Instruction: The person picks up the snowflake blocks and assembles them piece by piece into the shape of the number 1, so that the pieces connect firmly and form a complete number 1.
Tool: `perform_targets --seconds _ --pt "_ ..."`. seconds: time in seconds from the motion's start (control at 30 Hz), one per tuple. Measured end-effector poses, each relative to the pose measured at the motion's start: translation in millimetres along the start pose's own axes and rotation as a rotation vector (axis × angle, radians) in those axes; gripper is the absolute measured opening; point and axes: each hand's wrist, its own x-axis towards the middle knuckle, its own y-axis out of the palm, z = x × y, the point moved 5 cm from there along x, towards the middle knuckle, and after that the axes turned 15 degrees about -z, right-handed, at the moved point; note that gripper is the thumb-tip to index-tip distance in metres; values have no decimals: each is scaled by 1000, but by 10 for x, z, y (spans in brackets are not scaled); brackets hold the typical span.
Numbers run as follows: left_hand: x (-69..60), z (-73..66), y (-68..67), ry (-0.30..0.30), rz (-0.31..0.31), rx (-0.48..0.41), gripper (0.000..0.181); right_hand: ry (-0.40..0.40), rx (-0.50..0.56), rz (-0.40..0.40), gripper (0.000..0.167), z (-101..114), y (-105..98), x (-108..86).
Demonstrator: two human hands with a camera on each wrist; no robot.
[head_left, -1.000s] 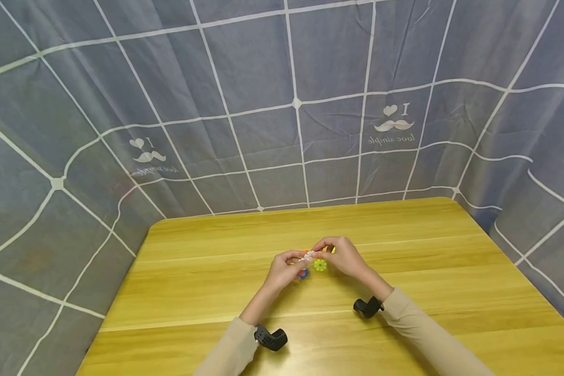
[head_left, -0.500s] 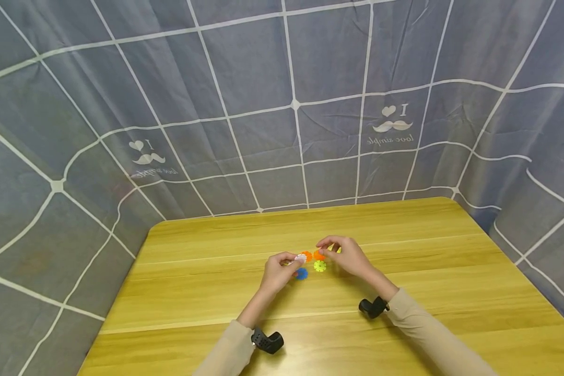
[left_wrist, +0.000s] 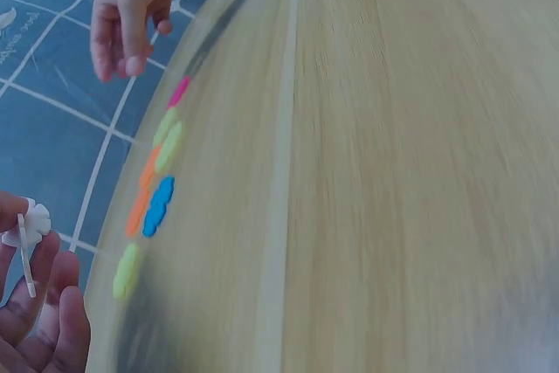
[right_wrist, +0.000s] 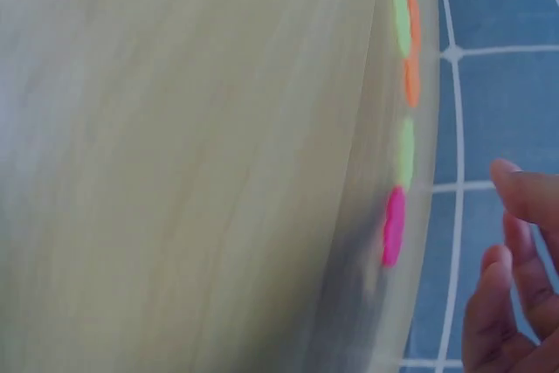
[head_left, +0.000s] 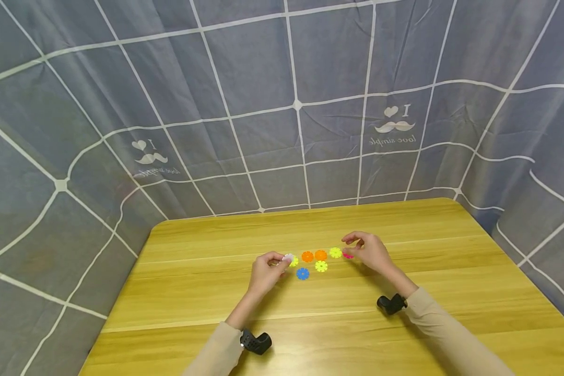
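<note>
My left hand point(head_left: 263, 274) pinches white notched plastic discs point(left_wrist: 35, 223) between thumb and fingers, raised above the table. In the left wrist view one white disc is seen edge-on, set crosswise to another. A yellow-green disc point(head_left: 294, 261) lies just beyond that hand. My right hand point(head_left: 375, 255) hovers over a pink disc point(right_wrist: 395, 226), with relaxed fingers apart and nothing between them in the right wrist view. Between the hands lie two orange discs point(head_left: 314, 255), a blue disc point(head_left: 303, 273) and two more yellow-green discs, one nearer point(head_left: 321, 266) and one by the pink disc point(head_left: 336, 253).
The discs lie flat in a loose row on a wood-grain table point(head_left: 207, 292). A grey curtain point(head_left: 263, 130) with white lines hangs behind the table and along its sides. Each wrist wears a black camera mount point(head_left: 256, 342).
Both hands were together at the white discs; the right hand let go and moved right. The left hand moved left with the white discs, and more discs on the table came into sight.
</note>
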Motion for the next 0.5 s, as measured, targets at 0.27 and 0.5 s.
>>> perform_targets --seconds 0.27,0.5 --pt "22 85 -58 14 -2 0 19 83 -136 57 29 -201 -26 14" --pt "-33 4 -89 -14 40 -37 20 135 -232 100 36 -250 10 18"
